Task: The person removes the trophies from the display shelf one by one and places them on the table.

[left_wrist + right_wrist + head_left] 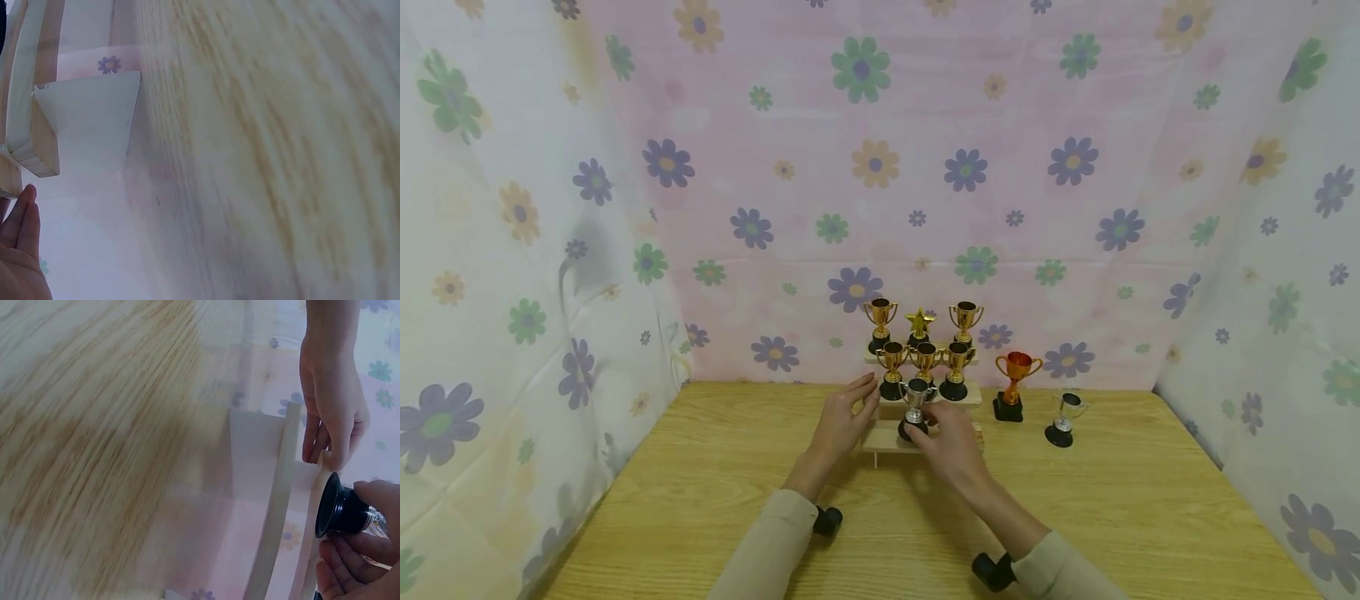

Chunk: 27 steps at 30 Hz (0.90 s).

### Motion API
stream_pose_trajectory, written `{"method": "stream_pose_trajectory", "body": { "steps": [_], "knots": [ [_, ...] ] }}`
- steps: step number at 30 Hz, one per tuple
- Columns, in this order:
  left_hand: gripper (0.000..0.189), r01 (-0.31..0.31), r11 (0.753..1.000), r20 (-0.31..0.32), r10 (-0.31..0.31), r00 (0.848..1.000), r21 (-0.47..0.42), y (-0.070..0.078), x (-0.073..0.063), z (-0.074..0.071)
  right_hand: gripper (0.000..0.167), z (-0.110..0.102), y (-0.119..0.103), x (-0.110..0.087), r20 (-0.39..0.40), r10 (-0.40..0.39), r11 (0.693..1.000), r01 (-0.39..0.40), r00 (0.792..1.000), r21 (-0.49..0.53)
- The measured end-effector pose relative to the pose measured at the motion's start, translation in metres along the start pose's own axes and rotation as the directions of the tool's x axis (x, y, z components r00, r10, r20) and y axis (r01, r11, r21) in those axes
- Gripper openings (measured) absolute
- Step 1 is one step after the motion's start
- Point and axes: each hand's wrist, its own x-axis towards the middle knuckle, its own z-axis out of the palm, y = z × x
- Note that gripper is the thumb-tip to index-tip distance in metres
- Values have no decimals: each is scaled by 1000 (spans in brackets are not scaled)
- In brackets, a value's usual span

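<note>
My right hand [957, 446] pinches a small silver trophy cup [917, 395] by its black base [355, 511], just over the lowest step of a wooden tiered stand [887, 445]. In the right wrist view the cup's upper part is mostly hidden by the fingers. At the stand's left end, my left hand [841, 423] touches the end of a step with nearly straight fingers [28, 212]. Three gold trophy cups [892, 357] fill the middle step. On the top step, a gold star trophy [920, 323] stands between two gold cups [966, 315].
Right of the stand, an orange-bronze trophy cup [1018, 375] stands on the wooden table [1112, 500]. Farther right is another silver cup [1064, 417]. Flowered cloth [880, 167] hangs behind and along both sides of the table.
</note>
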Motion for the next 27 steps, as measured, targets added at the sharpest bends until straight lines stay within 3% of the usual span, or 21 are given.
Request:
{"method": "stream_pose_trajectory", "body": {
  "steps": [27],
  "knots": [
    [35, -25, 1000, -6, 25, 1000, -9, -3, -1, 1, 16, -33, 7, -8, 10, 46, 998, -46, 999, -49]
  ]
}}
